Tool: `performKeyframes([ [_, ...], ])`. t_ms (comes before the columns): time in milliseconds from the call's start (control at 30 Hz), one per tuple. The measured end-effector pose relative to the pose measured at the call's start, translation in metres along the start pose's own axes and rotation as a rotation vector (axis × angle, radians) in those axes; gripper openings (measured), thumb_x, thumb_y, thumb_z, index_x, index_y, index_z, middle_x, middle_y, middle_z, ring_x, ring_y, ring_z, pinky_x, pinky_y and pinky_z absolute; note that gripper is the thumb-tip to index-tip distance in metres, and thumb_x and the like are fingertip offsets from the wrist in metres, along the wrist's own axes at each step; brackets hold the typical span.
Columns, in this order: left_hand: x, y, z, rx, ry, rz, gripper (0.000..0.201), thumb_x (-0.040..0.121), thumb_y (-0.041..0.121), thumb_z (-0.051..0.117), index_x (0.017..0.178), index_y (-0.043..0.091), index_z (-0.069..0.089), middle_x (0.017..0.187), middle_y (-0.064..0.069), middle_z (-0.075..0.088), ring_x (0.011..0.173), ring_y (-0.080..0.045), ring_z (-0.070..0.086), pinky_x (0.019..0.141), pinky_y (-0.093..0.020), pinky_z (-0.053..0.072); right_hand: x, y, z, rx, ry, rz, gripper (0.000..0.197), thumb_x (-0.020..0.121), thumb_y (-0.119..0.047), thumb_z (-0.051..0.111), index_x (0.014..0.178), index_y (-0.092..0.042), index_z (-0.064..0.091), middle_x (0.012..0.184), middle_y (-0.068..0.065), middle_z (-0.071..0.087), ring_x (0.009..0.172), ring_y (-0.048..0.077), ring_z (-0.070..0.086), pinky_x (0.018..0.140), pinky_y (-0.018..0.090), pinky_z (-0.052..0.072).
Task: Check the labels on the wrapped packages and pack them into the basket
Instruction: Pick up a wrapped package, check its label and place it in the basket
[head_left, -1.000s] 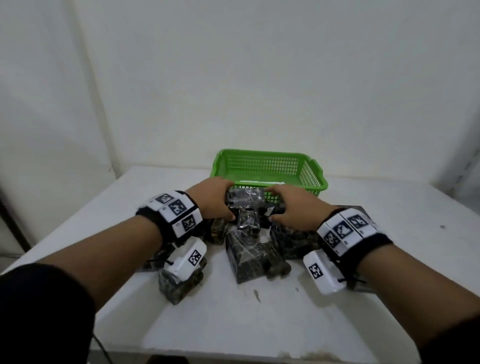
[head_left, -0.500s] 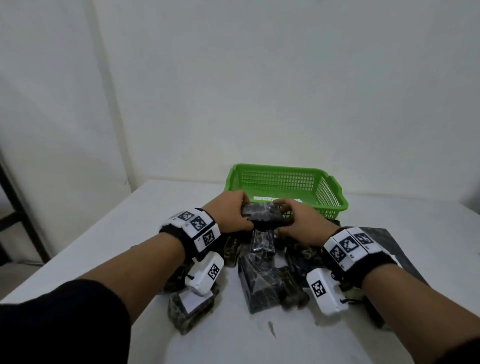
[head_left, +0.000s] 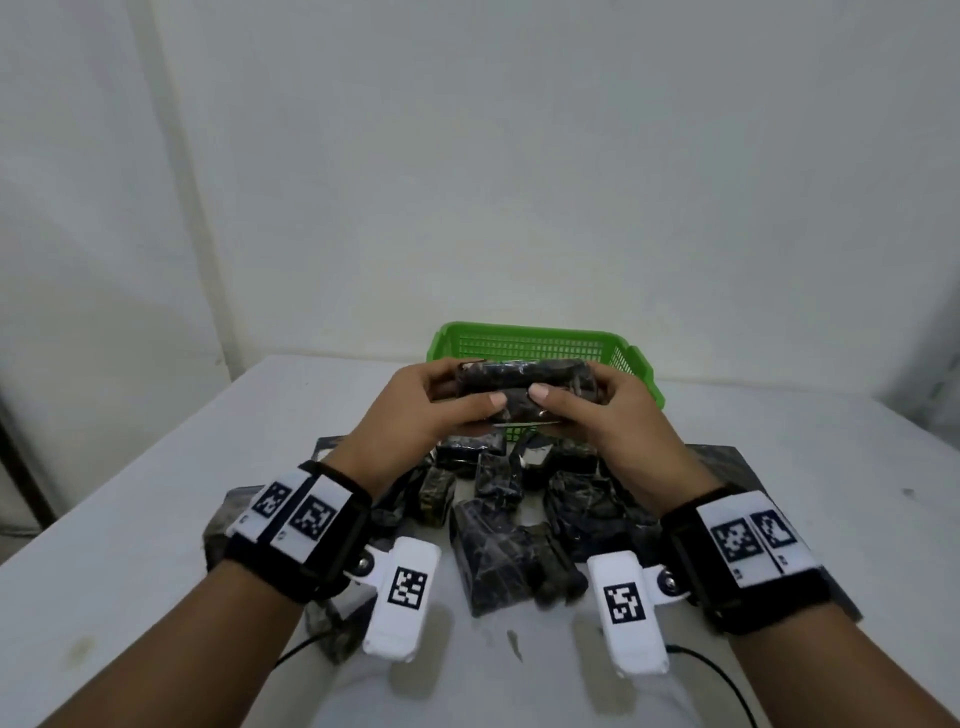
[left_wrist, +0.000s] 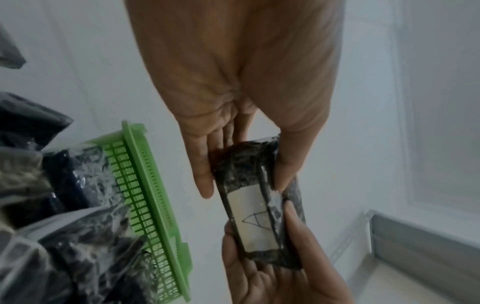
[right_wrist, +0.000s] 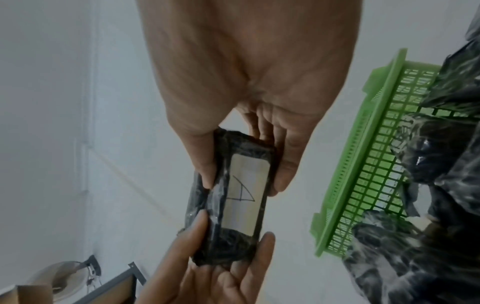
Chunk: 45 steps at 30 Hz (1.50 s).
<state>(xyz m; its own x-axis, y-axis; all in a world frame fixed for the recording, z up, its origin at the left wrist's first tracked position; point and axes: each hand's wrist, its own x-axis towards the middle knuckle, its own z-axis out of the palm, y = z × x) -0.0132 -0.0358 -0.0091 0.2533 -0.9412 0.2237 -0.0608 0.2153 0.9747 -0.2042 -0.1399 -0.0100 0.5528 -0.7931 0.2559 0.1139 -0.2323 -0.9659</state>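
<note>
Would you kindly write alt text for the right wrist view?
Both hands, the right hand and left hand, hold a dark wrapped package whose white label bears a hand-drawn triangle. A green basket and more packages sit at right.

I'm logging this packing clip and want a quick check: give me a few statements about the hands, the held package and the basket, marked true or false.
1. Both the left hand and the right hand hold one wrapped package. True.
2. The label on it shows a pen-drawn triangle. True.
3. The green basket sits nearer the person than the pile of packages. False: it sits beyond the pile.
4. The held package rests on the table. False: it is lifted above the pile.
</note>
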Motion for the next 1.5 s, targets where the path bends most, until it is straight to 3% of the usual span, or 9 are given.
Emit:
performKeyframes([
  [133,-0.006,0.003,-0.001,-0.054,0.009,0.016,0.029,0.087,0.003,0.07,0.116,-0.002,0.07,0.112,-0.02,0.074,0.103,-0.032,0.072,0.082,-0.035,0.061,-0.006,-0.003,-0.007,0.049,-0.036,0.036,0.054,0.08,-0.018,0.088,0.127,-0.004,0.065,0.122,0.012,0.075,0.108,0.027,0.076,0.094,0.042,0.061],
  [300,-0.013,0.006,0.002,-0.128,0.005,0.012,0.04,0.082,0.01,0.073,0.118,-0.006,0.067,0.111,-0.019,0.074,0.101,-0.029,0.073,0.079,-0.031,0.06,-0.014,-0.01,-0.012,0.028,0.003,0.031,0.033,0.088,-0.007,0.079,0.119,-0.002,0.069,0.119,0.016,0.075,0.103,0.027,0.077,0.09,0.04,0.062],
  [500,-0.017,0.005,0.008,-0.094,-0.054,0.021,0.046,0.079,0.013,0.081,0.12,-0.001,0.068,0.117,-0.017,0.073,0.111,-0.032,0.07,0.096,-0.043,0.055,-0.02,-0.02,-0.002,-0.057,-0.039,0.026,0.042,0.079,-0.02,0.087,0.116,-0.005,0.074,0.108,0.012,0.08,0.099,0.026,0.079,0.089,0.039,0.063],
  [667,-0.018,0.013,0.003,-0.131,-0.007,0.039,0.047,0.075,0.015,0.076,0.117,-0.004,0.068,0.113,-0.019,0.074,0.104,-0.03,0.072,0.079,-0.031,0.06,-0.018,-0.017,-0.003,0.02,-0.021,0.067,0.044,0.082,-0.011,0.085,0.123,-0.003,0.069,0.122,0.017,0.074,0.107,0.029,0.076,0.094,0.041,0.061],
  [967,-0.021,0.009,-0.004,0.106,0.001,0.174,0.058,0.073,-0.007,0.081,0.124,0.013,0.065,0.119,-0.003,0.074,0.114,-0.014,0.068,0.096,-0.024,0.054,-0.022,-0.017,-0.007,0.055,-0.068,0.123,0.059,0.072,-0.013,0.087,0.125,-0.015,0.062,0.129,0.009,0.071,0.112,0.027,0.074,0.099,0.044,0.06],
  [1133,-0.022,0.001,-0.004,0.098,-0.088,0.175,0.075,0.071,-0.008,0.084,0.135,0.019,0.056,0.133,-0.004,0.064,0.128,-0.021,0.059,0.103,-0.039,0.051,-0.025,-0.014,-0.005,0.173,-0.083,0.187,0.048,0.088,-0.018,0.076,0.128,0.004,0.062,0.118,0.019,0.076,0.104,0.035,0.077,0.087,0.04,0.065],
  [1267,-0.025,-0.005,0.003,-0.03,-0.062,0.018,0.081,0.069,0.037,0.088,0.141,0.029,0.054,0.142,-0.005,0.059,0.129,-0.026,0.059,0.108,-0.054,0.045,-0.025,-0.003,-0.009,0.086,0.011,0.138,0.059,0.084,-0.009,0.083,0.136,-0.002,0.056,0.118,0.012,0.078,0.106,0.028,0.077,0.098,0.048,0.06],
  [1400,-0.025,-0.008,0.011,-0.001,0.064,0.039,0.037,0.089,0.008,0.072,0.125,0.013,0.068,0.115,-0.011,0.075,0.108,-0.033,0.071,0.1,-0.058,0.052,-0.027,0.002,-0.008,0.021,0.022,0.137,0.077,0.066,-0.035,0.096,0.131,-0.011,0.061,0.118,0.008,0.078,0.108,0.025,0.076,0.101,0.048,0.058],
  [1500,-0.025,-0.009,0.013,-0.007,0.029,0.032,0.04,0.085,0.015,0.078,0.124,0.017,0.069,0.116,-0.01,0.075,0.11,-0.033,0.071,0.101,-0.057,0.051,-0.026,0.004,-0.005,-0.042,0.059,0.116,0.092,0.058,-0.052,0.097,0.135,-0.014,0.064,0.119,0.005,0.078,0.109,0.021,0.076,0.103,0.049,0.057],
])
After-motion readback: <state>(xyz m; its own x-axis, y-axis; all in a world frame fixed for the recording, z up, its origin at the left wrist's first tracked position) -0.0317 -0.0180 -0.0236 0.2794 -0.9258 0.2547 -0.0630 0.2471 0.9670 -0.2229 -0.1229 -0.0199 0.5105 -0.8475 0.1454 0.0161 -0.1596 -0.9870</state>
